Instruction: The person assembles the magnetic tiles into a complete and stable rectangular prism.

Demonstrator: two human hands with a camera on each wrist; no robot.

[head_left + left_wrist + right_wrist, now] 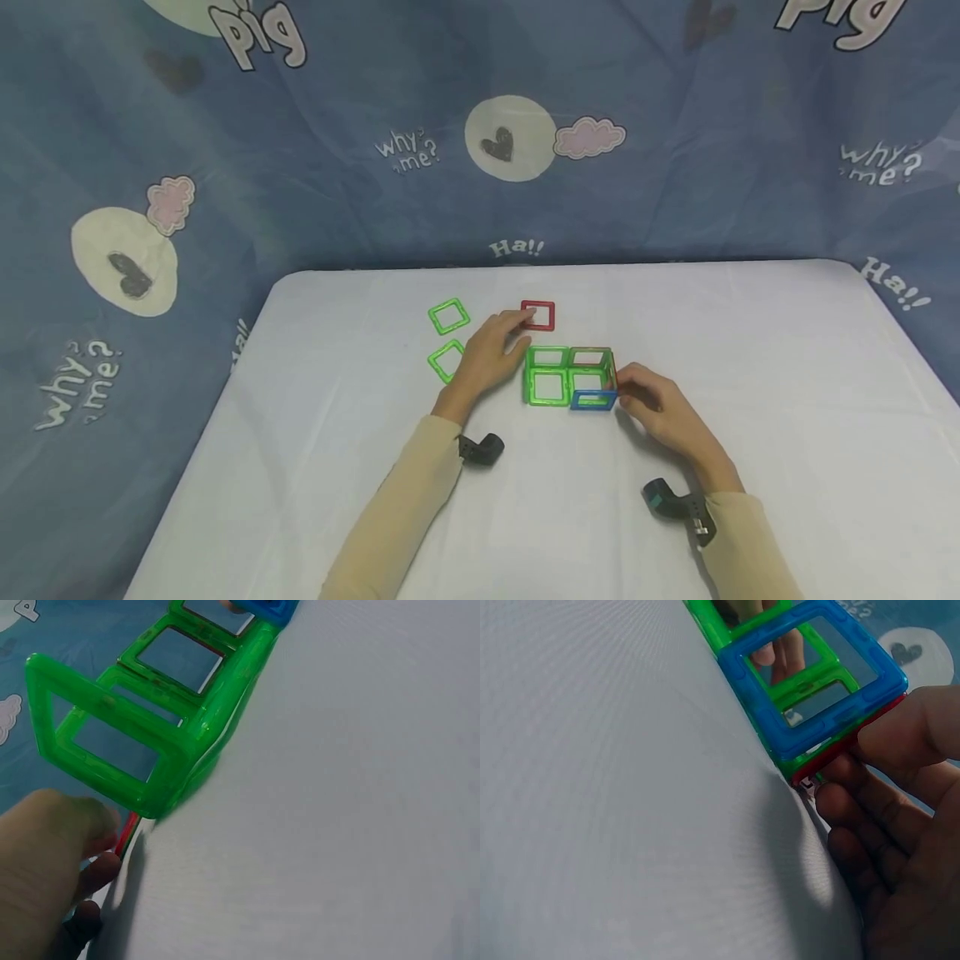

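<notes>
A small structure of magnetic tiles (548, 406) stands on the white table, mostly green square frames. A blue square tile (594, 407) forms its front right face. On its right side is a red tile (836, 756), which my right hand (667, 412) pinches between thumb and fingers. My left hand (487, 354) reaches behind the structure's left side, fingertips touching a loose red square tile (552, 317), thumb apart from it. In the left wrist view, the left hand (49, 855) is beside a raised green tile (105, 697); its fingertips are partly hidden.
Two loose green square tiles lie left of the structure: one farther back (449, 317), the nearer one (435, 360) partly covered by my left hand. A blue printed cloth (337, 200) hangs behind the table (750, 350).
</notes>
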